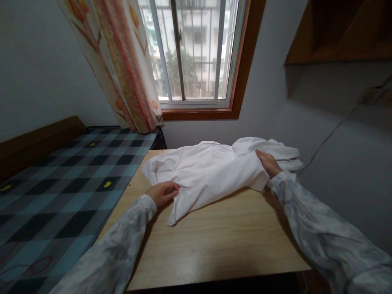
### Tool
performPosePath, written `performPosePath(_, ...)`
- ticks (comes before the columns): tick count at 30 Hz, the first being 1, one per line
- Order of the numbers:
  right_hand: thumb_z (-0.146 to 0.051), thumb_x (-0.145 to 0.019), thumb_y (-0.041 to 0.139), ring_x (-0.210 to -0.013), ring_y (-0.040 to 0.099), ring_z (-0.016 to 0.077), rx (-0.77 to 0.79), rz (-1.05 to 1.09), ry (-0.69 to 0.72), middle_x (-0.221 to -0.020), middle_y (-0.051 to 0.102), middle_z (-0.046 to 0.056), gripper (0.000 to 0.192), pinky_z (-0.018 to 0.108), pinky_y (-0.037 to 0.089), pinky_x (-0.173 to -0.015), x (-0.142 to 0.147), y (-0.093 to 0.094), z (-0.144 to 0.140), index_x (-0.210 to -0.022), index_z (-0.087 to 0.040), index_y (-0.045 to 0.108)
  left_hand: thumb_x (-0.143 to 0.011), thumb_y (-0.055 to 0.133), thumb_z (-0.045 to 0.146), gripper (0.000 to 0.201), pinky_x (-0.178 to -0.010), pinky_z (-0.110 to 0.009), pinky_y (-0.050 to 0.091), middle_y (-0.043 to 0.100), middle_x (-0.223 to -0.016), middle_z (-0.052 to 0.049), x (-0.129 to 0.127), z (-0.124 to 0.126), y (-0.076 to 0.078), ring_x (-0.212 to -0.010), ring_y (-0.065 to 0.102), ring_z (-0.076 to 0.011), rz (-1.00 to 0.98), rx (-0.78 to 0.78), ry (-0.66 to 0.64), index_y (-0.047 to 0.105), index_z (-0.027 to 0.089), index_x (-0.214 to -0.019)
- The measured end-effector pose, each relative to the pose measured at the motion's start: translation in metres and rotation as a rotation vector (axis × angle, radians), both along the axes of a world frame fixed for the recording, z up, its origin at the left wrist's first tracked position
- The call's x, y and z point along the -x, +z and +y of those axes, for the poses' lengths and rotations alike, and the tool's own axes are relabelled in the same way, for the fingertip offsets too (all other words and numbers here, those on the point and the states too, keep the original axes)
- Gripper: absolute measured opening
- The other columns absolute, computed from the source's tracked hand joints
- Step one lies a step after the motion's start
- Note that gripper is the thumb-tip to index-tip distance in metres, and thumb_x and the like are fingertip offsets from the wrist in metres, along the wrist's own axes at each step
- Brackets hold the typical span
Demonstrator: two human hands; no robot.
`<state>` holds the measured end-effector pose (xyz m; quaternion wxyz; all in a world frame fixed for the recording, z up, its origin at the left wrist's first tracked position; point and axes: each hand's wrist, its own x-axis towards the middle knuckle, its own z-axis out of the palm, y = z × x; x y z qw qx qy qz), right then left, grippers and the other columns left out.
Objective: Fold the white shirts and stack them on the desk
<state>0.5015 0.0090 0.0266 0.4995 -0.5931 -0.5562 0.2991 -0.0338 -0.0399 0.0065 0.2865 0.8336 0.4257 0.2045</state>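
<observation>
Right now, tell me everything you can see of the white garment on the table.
The white garment looks like thin, plain woven cloth, rumpled and partly spread flat across the far half of the wooden table. One corner or sleeve trails toward the near side; its right end is bunched in folds near the wall. The left hand grips its lower left edge, fingers curled. The right hand lies on its right part, pressing the cloth. No print or buttons are visible.

White shirt (211, 171) under both grips; pale wood-grain bench (220, 241) beneath; left of the left grip — blue-black checked bed (61, 183); curtain (122, 61) floral, orange-cream.
</observation>
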Motion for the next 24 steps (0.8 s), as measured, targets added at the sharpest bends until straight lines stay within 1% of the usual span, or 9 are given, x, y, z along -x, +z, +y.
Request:
performPosePath(3,-0.099,-0.08,0.053,-0.085,0.073,0.0352,0.175,0.017,-0.014,-0.081,0.078,0.015,0.083,0.046,0.061,-0.076,-0.009,-0.001,-0.015,-0.088,-0.019,0.075,-0.096,0.061,0.053,0.034,-0.095,-0.037,0.055,0.075,-0.107,-0.008,0.001,0.005,0.003,-0.098,0.071,-0.0249,0.125,-0.117,0.035,0.074,0.022,-0.1)
performPosePath(6,-0.101,-0.075,0.06,-0.083,0.072,0.0331,0.26,-0.073,0.179,-0.081,0.079,0.013,0.084,0.043,0.061,-0.076,-0.018,-0.003,-0.036,-0.082,-0.019,0.076,-0.09,0.067,0.059,0.039,-0.089,-0.039,0.053,0.07,-0.105,-0.01,0.0,0.002,0.005,-0.093,0.068,-0.0261,0.237,-0.222,0.241,0.071,0.021,-0.098)
performPosePath(8,-0.094,-0.069,0.074,-0.085,0.072,0.0327,0.323,-0.101,0.327,-0.087,0.081,0.012,0.078,0.043,0.061,-0.078,-0.025,-0.005,-0.049,-0.086,-0.018,0.079,-0.086,0.07,0.068,0.048,-0.084,-0.039,0.052,0.068,-0.099,-0.01,-0.002,-0.003,0.004,-0.087,0.066,-0.0264,0.281,-0.246,0.421,0.067,0.021,-0.095)
performPosePath(10,-0.084,-0.066,0.085,-0.091,0.074,0.0337,0.39,-0.07,0.426,-0.097,0.082,0.013,0.072,0.043,0.061,-0.081,-0.031,-0.007,-0.061,-0.092,-0.017,0.081,-0.083,0.07,0.075,0.055,-0.081,-0.039,0.05,0.067,-0.094,-0.009,-0.002,-0.005,0.001,-0.083,0.064,-0.0254,0.301,-0.229,0.518,0.066,0.021,-0.091)
performPosePath(12,-0.073,-0.067,0.091,-0.098,0.075,0.0345,0.451,0.013,0.506,-0.105,0.082,0.014,0.065,0.043,0.061,-0.087,-0.035,-0.01,-0.07,-0.098,-0.017,0.08,-0.081,0.071,0.075,0.055,-0.08,-0.038,0.05,0.066,-0.093,-0.008,0.0,-0.003,-0.003,-0.08,0.063,-0.0236,0.299,-0.19,0.53,0.068,0.021,-0.086)
performPosePath(14,-0.067,-0.069,0.092,-0.099,0.075,0.0332,0.487,0.119,0.544,-0.106,0.081,0.014,0.06,0.043,0.06,-0.092,-0.036,-0.014,-0.075,-0.101,-0.018,0.078,-0.077,0.073,0.07,0.05,-0.078,-0.036,0.051,0.066,-0.093,-0.008,0.003,0.002,-0.009,-0.079,0.063,-0.0225,0.267,-0.115,0.459,0.069,0.02,-0.079)
performPosePath(18,-0.069,-0.08,0.082,-0.099,0.074,0.0288,0.408,0.208,0.443,-0.105,0.079,0.009,0.053,0.038,0.059,-0.092,-0.035,-0.025,-0.07,-0.104,-0.022,0.073,-0.074,0.07,0.064,0.043,-0.074,-0.033,0.051,0.066,-0.082,-0.005,0.005,0.014,-0.02,-0.077,0.063,-0.0221,0.065,0.053,0.314,0.066,0.021,-0.074)
performPosePath(21,-0.073,-0.085,0.072,-0.09,0.069,0.0259,0.28,0.021,0.268,-0.094,0.075,0.005,0.052,0.034,0.057,-0.081,-0.033,-0.034,-0.054,-0.096,-0.023,0.067,-0.08,0.064,0.063,0.04,-0.071,-0.032,0.049,0.065,-0.074,-0.001,0.0,0.017,-0.024,-0.074,0.062,-0.0214,-0.055,0.08,0.38,0.061,0.023,-0.079)
performPosePath(24,-0.068,-0.092,0.059,-0.081,0.064,0.0237,0.157,-0.225,0.032,-0.085,0.07,0.004,0.045,0.032,0.052,-0.072,-0.028,-0.044,-0.039,-0.091,-0.023,0.061,-0.087,0.059,0.058,0.033,-0.072,-0.032,0.049,0.065,-0.075,0.001,-0.005,0.021,-0.025,-0.074,0.063,-0.0211,-0.084,-0.003,0.503,0.057,0.024,-0.084)
